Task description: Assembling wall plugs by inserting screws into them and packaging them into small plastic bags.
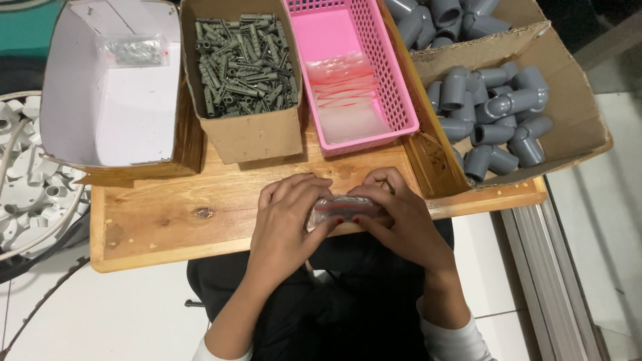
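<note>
Both forearms come up from the bottom edge, white cuffs at the elbows, over my dark lap, and meet at the near edge of the low wooden board (167, 227). My left hand (286, 220) lies palm down, fingers curled to the right, thumb tucked under. My right hand (401, 217) mirrors it, fingers bent back toward the left, knuckles raised. Between them sits a small clear plastic zip bag with a red seal strip (341, 208); both hands are closed on it, pinching it from either end, fingertips pressed along the strip. What is in the bag I cannot tell. The bag is just above the board's front edge, roughly centred.

Beyond the hands, left to right:
- white-lined open carton (80, 107), with one small filled clear bag (132, 50) at its back;
- brown cardboard box (251, 137) full of grey-green plastic wall plugs (244, 63);
- pink perforated plastic basket (394, 87) with a stack of empty clear zip bags (344, 93);
- large open cardboard box (575, 113) of grey plastic pipe elbows (491, 107).

White plastic fittings (30, 174) lie at far left, off the board.
</note>
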